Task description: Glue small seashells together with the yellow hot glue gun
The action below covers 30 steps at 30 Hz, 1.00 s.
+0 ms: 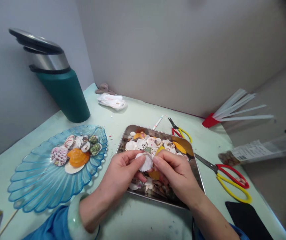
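Note:
A white ribbed scallop shell (145, 162) is held between my two hands, above a metal tray (199, 173). My left hand (125, 166) pinches its left side between thumb and fingers. At the shell's right edge, my right hand (175, 170) is closed, thumb against forefinger, gripping that edge. Many shells lie in the tray: white scallops, small spiral ones, an orange shell (180, 147) and a starfish-like piece (149, 183). Left of my hands, a blue shell-shaped plate (38, 186) carries an orange scallop (78, 157), a purple-speckled scallop (59, 156) and green snail shells (95, 149).
A green tumbler (65, 93) stands behind the plate. Right of the tray lie large scissors (217, 171) and a black phone-like slab (247, 220). Small snips (179, 130), a marker-like stick (158, 122), a red cup with white sticks (210, 120) and plastic bags (111, 101) are farther back.

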Motion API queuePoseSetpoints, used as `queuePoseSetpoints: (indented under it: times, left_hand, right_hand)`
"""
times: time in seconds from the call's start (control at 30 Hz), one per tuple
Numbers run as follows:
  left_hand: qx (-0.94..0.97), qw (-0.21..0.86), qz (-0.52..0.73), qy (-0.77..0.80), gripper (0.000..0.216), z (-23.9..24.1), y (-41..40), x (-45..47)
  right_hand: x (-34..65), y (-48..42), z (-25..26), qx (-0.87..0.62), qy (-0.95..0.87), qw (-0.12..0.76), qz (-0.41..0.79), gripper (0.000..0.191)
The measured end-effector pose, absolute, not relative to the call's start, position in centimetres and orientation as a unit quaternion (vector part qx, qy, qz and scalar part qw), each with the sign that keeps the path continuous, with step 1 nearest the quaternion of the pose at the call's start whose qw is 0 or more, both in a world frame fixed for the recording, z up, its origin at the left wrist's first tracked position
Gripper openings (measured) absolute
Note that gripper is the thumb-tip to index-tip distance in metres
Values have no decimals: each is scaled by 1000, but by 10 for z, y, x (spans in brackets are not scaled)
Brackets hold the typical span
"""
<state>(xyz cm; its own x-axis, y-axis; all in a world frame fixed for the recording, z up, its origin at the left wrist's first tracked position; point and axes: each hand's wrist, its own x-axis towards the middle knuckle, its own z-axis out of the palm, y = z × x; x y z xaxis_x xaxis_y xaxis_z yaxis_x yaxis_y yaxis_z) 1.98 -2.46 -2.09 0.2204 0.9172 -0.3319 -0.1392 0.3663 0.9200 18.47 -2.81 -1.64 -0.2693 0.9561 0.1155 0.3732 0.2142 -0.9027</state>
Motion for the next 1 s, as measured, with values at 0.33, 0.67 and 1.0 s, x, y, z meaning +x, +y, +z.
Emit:
queuePoseSetpoints:
  times: [0.33, 0.67, 1.0]
  left_hand:
    - [405, 667, 389, 490, 25, -22, -25, 20]
    - [382, 688, 407, 463, 22, -21, -25, 19]
    - [380, 684, 421, 458, 25, -22, -25, 19]
  right_hand:
    - [183, -24, -18, -493, -713, 334, 371, 35]
    - [183, -24, -16, -498, -707, 324, 384, 34]
    - [184, -23, -15, -497, -688, 327, 416, 33]
